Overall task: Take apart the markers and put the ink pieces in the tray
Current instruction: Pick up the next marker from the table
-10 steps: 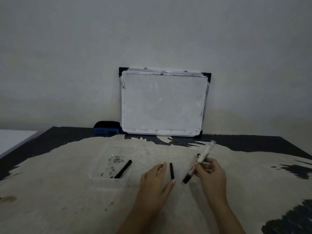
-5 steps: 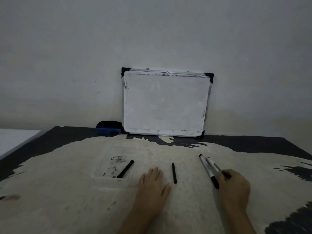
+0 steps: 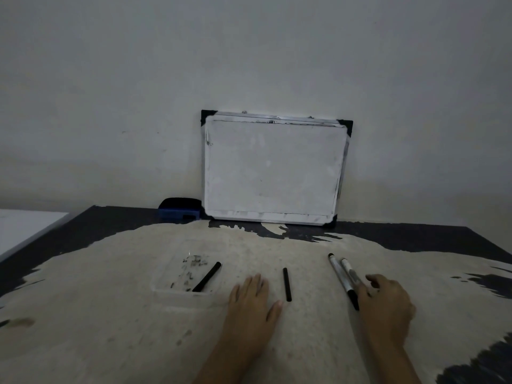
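Nine items, listed by descending size.

1. Table [image 3: 83, 314]: fills the lower half of the frame; dark surface worn to a pale, rough patch across the middle.
2. Whiteboard [image 3: 273, 170]: centre of frame, standing at the table's far edge and leaning on the wall; black corner caps, smudged face.
3. Left hand [image 3: 250, 303]: lower centre, palm down and flat on the table, holding nothing; fingers lie close together, thumb splayed to the right, its tip near the lower end of the loose ink stick.
4. Right hand [image 3: 386, 309]: lower right, knuckles up, resting on the table against the near ends of the two markers; fingers curled. Whether they pinch a marker cannot be told.
5. Clear tray [image 3: 169, 289]: left of centre, shallow, transparent, ink-smeared on its floor; just left of the left hand.
6. Eraser [image 3: 180, 209]: blue with a dark top, at the whiteboard's lower left corner, against the wall.
7. Marker, black-capped [image 3: 342, 281]: right of centre, lying on the table, running from upper left to lower right; its dark near end meets the right hand.
8. Second marker [image 3: 349, 271]: lying just right of the first and alongside it, near end hidden under the right hand.
9. Ink pieces: one ink stick [image 3: 207, 277] lies diagonally inside the tray, lower end at the near wall; one loose ink stick [image 3: 287, 284] lies on the table between the hands, outside the tray.
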The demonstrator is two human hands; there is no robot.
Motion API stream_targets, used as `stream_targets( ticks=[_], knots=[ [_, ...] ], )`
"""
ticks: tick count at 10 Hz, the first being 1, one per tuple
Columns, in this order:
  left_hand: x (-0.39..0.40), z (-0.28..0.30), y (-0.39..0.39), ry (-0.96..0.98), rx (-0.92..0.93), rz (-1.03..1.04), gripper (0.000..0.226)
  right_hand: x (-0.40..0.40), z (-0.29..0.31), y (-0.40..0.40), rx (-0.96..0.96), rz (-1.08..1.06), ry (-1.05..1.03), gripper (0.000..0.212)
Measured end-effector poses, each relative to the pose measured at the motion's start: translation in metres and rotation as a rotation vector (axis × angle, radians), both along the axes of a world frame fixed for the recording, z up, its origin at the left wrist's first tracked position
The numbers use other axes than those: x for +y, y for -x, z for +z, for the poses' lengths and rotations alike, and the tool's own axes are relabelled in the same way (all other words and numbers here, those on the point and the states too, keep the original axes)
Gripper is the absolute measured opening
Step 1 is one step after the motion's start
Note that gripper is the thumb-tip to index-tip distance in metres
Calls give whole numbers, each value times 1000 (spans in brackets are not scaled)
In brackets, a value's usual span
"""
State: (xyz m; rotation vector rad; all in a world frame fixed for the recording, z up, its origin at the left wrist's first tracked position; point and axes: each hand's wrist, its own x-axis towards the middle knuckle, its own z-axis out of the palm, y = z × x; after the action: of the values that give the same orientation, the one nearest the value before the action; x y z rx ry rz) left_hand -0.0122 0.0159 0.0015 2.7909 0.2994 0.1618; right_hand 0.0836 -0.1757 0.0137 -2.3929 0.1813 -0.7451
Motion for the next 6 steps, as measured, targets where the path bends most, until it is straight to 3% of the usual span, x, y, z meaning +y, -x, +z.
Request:
stream_targets(
  ticks=[1, 3, 6],
  knots=[
    [0, 1, 0, -7, 3, -5, 60, 3, 1, 2, -72, 44, 37, 16],
    [0, 1, 1, -6, -7, -7, 60, 9, -6, 2, -6, 42, 167, 19],
    [-1, 0, 1, 42, -111, 20, 56, 18, 2, 7, -4, 127, 147, 18]
  ],
)
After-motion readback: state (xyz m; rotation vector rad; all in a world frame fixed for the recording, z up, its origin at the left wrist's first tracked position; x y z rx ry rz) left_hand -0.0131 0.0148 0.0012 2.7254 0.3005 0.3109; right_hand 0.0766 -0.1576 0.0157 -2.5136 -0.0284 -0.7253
